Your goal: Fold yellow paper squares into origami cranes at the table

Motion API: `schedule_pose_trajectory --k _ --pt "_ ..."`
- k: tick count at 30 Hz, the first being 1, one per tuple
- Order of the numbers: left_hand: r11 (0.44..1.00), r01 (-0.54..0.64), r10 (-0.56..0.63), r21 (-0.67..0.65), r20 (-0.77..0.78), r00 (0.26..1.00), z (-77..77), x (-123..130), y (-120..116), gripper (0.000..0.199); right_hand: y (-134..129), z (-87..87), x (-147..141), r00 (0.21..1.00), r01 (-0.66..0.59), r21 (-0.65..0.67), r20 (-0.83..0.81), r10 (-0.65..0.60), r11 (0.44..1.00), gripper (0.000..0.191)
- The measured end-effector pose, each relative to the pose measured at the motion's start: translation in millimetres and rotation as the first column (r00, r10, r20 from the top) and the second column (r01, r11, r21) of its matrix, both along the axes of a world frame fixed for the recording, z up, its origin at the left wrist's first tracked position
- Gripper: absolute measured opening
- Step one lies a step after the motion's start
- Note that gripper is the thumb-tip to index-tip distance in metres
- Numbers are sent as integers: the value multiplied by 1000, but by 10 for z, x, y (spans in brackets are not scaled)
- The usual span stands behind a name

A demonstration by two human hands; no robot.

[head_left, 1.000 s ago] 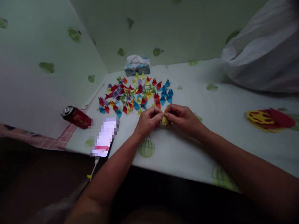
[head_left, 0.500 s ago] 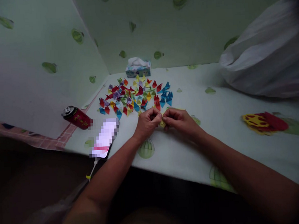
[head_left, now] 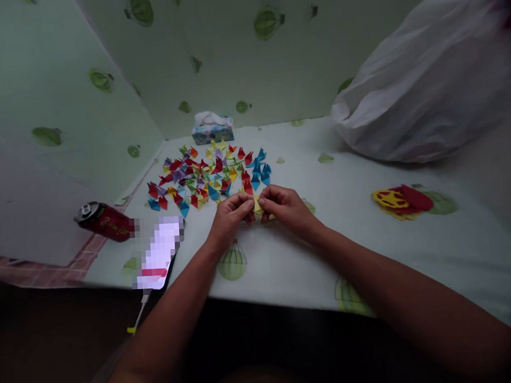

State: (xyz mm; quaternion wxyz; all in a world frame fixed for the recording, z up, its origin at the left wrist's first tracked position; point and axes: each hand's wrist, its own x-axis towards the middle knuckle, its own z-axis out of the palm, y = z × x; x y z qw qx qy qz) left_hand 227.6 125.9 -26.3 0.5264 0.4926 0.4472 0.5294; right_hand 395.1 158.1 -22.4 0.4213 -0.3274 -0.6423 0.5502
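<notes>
A small folded piece of yellow paper [head_left: 257,205] is pinched between my two hands, just above the table. My left hand [head_left: 234,211] grips its left side with thumb and bent fingers. On its right side, my right hand [head_left: 284,206] holds it the same way, fingers curled. Much of the paper is hidden by the fingertips. Right behind my hands spreads a cluster of folded paper cranes [head_left: 215,192] in red, blue, yellow, purple, green and orange.
A tissue box [head_left: 213,133] stands against the wall. At left are a red drink can [head_left: 107,221] and a lit, cabled phone [head_left: 160,251]. To the right lie red and yellow cut-out pieces [head_left: 404,199], with a big white plastic bag [head_left: 405,109] behind them.
The camera view has shifted, so everything on the table sits further left. My hands have drawn slightly apart, and more of the yellow paper shows between them.
</notes>
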Motion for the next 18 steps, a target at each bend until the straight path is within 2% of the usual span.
schedule_pose_trajectory --k 11,18 --pt "1000 5 -5 -15 35 999 -23 4 6 29 -14 24 3 999 0 47 39 -2 999 21" --pt "1000 -25 25 14 -29 999 4 3 3 30 -12 8 18 984 -7 218 174 -32 976 13"
